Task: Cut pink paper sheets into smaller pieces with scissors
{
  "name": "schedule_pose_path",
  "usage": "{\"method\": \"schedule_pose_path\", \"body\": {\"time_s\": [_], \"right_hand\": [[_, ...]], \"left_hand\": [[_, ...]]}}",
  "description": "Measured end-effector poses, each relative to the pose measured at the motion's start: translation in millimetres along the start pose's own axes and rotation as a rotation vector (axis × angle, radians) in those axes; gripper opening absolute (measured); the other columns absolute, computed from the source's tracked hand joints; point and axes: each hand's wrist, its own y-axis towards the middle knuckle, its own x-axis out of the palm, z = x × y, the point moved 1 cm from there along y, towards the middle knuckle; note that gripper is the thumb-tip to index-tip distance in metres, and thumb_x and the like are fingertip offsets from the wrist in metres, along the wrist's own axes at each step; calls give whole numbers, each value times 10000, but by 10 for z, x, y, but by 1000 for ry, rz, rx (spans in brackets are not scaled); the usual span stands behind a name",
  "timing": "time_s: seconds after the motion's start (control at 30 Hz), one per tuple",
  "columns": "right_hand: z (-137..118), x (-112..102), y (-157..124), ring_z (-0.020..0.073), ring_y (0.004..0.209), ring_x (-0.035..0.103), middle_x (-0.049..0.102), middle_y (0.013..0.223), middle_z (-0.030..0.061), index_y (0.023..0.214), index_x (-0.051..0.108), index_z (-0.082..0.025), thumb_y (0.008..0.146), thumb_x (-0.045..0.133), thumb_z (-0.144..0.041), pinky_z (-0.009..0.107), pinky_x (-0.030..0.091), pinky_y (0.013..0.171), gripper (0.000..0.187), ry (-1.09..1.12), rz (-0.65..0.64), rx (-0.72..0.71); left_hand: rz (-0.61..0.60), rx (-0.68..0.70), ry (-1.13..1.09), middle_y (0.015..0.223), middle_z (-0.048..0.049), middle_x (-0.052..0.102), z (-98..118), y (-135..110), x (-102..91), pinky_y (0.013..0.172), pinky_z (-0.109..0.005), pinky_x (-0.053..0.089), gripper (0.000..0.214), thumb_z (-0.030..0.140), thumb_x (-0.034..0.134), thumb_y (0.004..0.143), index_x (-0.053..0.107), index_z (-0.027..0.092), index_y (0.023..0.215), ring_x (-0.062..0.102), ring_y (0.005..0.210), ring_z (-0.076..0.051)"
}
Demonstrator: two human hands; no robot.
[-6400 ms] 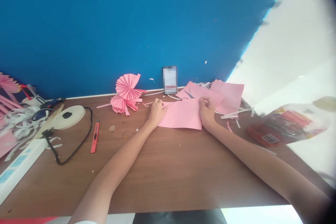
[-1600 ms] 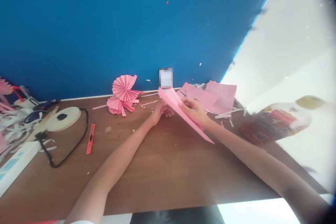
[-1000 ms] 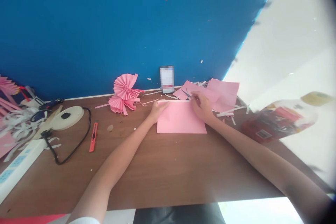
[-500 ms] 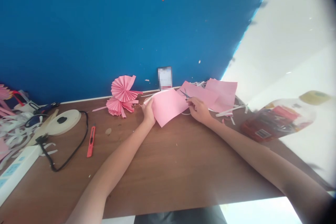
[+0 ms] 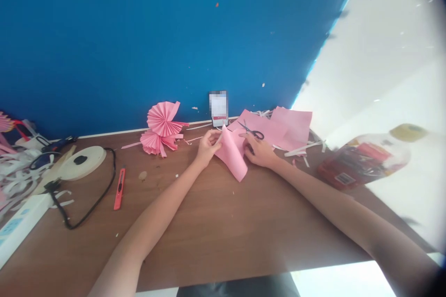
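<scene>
My left hand [image 5: 208, 145] pinches the top edge of a pink paper sheet [image 5: 232, 154], which stands lifted and turned on edge above the brown table [image 5: 216, 222]. My right hand [image 5: 259, 151] rests just right of the sheet, fingers curled against it and partly hidden behind it. Small scissors [image 5: 253, 132] lie just beyond my right hand on a pile of loose pink sheets [image 5: 284, 124].
Two pleated pink paper fans [image 5: 160, 127] lie near the blue wall. A blurred phone [image 5: 218, 108] leans on the wall. A red utility knife [image 5: 119, 189], tape roll [image 5: 81, 160], black cable and power strip [image 5: 17, 227] sit left. A clear bag [image 5: 362, 160] lies right.
The sheet lay flat a second ago; my left hand has lifted and turned it upright. My right hand slid from the top edge to the sheet's right side.
</scene>
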Motion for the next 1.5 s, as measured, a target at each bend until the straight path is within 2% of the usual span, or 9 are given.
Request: {"method": "schedule_pose_path", "body": {"time_s": [0.1,0.2,0.33,0.47,0.6,0.77,1.0,1.33,1.5], "right_hand": [[16,-1,6,200,737,588,682,878,43,1301,418,-157,722,439,-83,280,375,595,584,23,-27,-17],[37,9,6,205,745,584,678,847,45,1250,464,-161,716,438,-72,283,368,606,542,-6,-26,-27],[58,32,-12,202,679,570,666,750,45,1076,571,-167,743,437,-82,282,335,590,369,-118,18,-27],[45,42,-38,188,644,565,674,738,46,1057,589,-174,759,441,-93,274,319,585,343,-139,5,-80],[28,39,-59,192,652,573,681,749,52,1038,600,-179,775,440,-113,274,314,579,315,-138,-11,-108],[-2,-10,-53,186,648,575,677,776,43,1038,585,-188,779,453,-140,278,335,587,295,-59,-24,-71],[-63,-35,-5,198,788,597,661,887,60,1145,547,-186,812,473,-143,286,377,649,344,-6,-122,-169],[51,-12,-12,231,848,591,622,1002,106,1135,504,-203,954,335,-261,332,435,681,255,64,226,158],[136,-33,-20,205,788,580,610,932,80,1119,482,-209,964,310,-310,356,451,724,253,171,463,300]], "left_hand": [[-72,0,0,913,-15,598,14,-19,4,689,-239,433,331,141,622,634,480,206,926,568,792,-130],[-26,38,103,773,23,536,20,-29,-26,645,-230,400,222,99,557,607,459,197,781,511,710,-117],[-42,80,167,857,-10,610,39,-29,-47,766,-295,421,268,94,500,618,615,195,838,549,845,-175],[-40,50,59,1109,-36,656,44,-24,-20,957,-334,360,336,170,545,699,697,209,996,533,1099,-225],[126,-81,-110,1047,-42,686,-20,8,-62,918,-310,388,227,276,646,707,727,194,903,584,1018,-216],[302,-255,-547,979,-34,700,-48,99,-230,851,-284,446,212,253,637,707,717,173,885,617,947,-181],[192,-284,-633,995,-36,698,-12,87,-209,893,-286,448,187,246,625,741,703,161,888,613,1014,-186],[-75,-243,-538,1032,6,638,22,14,-119,785,-247,450,502,45,663,584,625,234,1048,585,901,-131],[-87,-268,-338,937,0,637,27,-12,-84,728,-261,422,281,184,647,637,655,193,918,570,786,-139]]}}
